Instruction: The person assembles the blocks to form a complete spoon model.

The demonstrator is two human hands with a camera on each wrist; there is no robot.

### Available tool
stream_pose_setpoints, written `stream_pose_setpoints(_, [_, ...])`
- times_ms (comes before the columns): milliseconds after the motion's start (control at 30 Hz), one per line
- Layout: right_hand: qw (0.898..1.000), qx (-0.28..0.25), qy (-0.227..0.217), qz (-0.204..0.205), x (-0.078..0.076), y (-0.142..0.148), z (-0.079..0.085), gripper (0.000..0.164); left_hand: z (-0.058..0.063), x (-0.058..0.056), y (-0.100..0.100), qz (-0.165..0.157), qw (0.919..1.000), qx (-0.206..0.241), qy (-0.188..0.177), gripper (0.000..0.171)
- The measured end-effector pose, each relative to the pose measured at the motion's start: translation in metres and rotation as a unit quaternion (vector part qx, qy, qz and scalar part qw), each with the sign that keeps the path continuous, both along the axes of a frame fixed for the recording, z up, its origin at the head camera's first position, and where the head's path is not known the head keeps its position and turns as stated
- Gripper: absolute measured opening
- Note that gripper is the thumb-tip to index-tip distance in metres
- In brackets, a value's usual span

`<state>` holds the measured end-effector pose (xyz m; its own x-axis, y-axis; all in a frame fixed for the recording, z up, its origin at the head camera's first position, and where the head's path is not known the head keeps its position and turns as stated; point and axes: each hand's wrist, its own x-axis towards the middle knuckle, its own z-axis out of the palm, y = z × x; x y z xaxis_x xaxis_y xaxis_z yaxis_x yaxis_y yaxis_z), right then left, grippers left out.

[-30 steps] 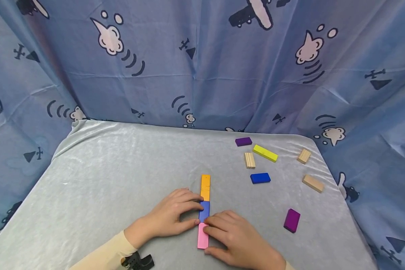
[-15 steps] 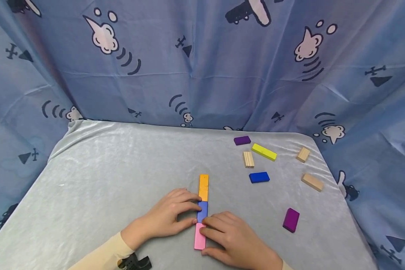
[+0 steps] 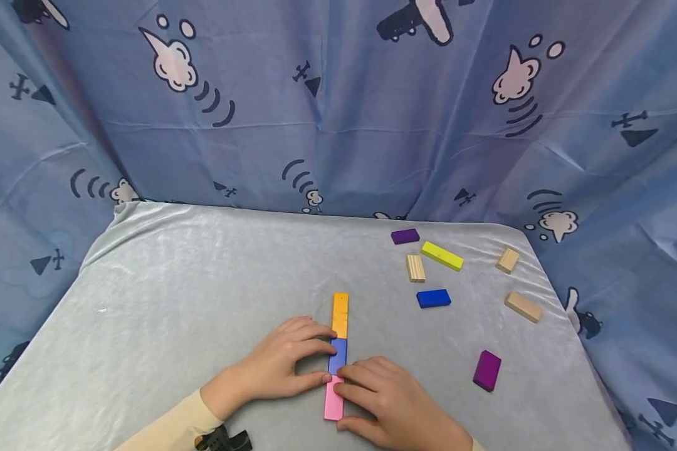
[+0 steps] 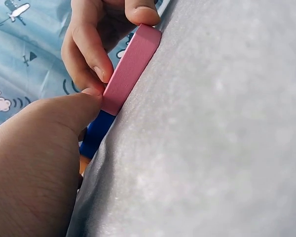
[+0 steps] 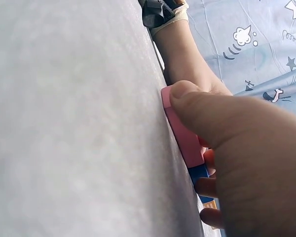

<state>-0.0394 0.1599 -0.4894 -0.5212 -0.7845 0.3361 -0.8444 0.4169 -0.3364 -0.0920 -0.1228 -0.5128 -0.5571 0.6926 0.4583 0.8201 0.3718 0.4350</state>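
Three blocks stand end to end in one straight row in the head view: orange at the far end, blue in the middle, pink nearest. My left hand lies along the row's left side, fingertips on the blue block and by its orange joint, thumb tip where blue meets pink. From the right, my right hand holds the pink block, thumb at its near end and fingers toward the blue joint. The left wrist view shows the pink block flat on the cloth; the left fingers are mostly hidden there.
Right of the row, loose blocks lie on the grey cloth: a blue one, a yellow one, a purple one, a magenta one and several plain wooden ones. A patterned blue curtain stands behind.
The head view has shifted slightly. Both hands stay at the row with nearly the same finger positions, and the three blocks keep their order and line.
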Motion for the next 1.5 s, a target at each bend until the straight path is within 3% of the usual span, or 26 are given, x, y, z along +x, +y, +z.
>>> stream_pose_setpoints(567, [1.0, -0.01, -0.007, -0.002, 0.001, 0.003, -0.002, 0.048, -0.003, 0.0, 0.002, 0.004, 0.9997, -0.002, 0.025, 0.037])
stream_pose_setpoints(767, [0.998, -0.052, 0.039, -0.004, -0.008, 0.009, 0.01, 0.037, -0.003, 0.001, 0.003, 0.003, 0.9996, -0.002, 0.028, 0.039])
stream_pose_setpoints(967, [0.995, -0.048, 0.041, -0.073, -0.024, 0.024, 0.031, 0.033, -0.003, 0.001, 0.002, 0.005, 0.9995, -0.004, 0.029, 0.039])
stream_pose_setpoints(1167, [0.988, -0.064, 0.023, -0.141, -0.057, 0.052, 0.044, 0.037, -0.003, 0.0, 0.001, 0.005, 0.9995, -0.004, 0.03, 0.038])
stream_pose_setpoints(1367, [0.981, -0.099, 0.046, -0.162, -0.09, 0.077, 0.046, 0.036, -0.003, 0.001, 0.001, 0.004, 0.9994, -0.005, 0.034, 0.038])
stream_pose_setpoints(1500, [0.977, -0.095, 0.032, -0.186, -0.102, 0.095, 0.042, 0.035, -0.003, 0.003, 0.003, 0.006, 0.9994, -0.008, 0.035, 0.039])
